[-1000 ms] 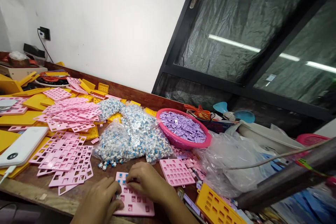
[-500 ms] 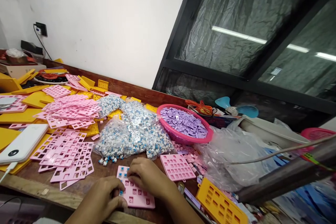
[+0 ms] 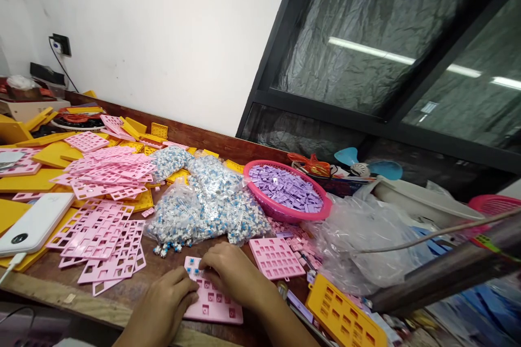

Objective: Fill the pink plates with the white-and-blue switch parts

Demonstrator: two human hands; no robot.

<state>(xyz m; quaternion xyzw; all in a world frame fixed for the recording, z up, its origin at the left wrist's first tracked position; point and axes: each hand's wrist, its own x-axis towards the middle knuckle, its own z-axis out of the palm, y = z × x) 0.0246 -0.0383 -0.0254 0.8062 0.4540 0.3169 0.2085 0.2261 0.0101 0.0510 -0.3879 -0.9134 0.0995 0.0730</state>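
Pink sq-hole plate (image 3: 214, 303) w/ blue switches

Both forearms are bare, without sleeves; the left hand (image 3: 169, 298) and right hand (image 3: 232, 274) wear no gloves, rings or watch.

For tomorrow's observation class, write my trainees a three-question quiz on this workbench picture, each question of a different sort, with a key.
1. True or false: both hands rest on the pink switch plate at the table's near edge.
2. What fills the pink basket? A) yellow frames B) lilac keycaps C) screws
3. Fill in: the clear bags behind the hands hold small white and ____ switches.

Key
1. True: the left hand lies on the plate's left end and the right hand on its far edge.
2. B: lilac keycaps fill it.
3. Blue.
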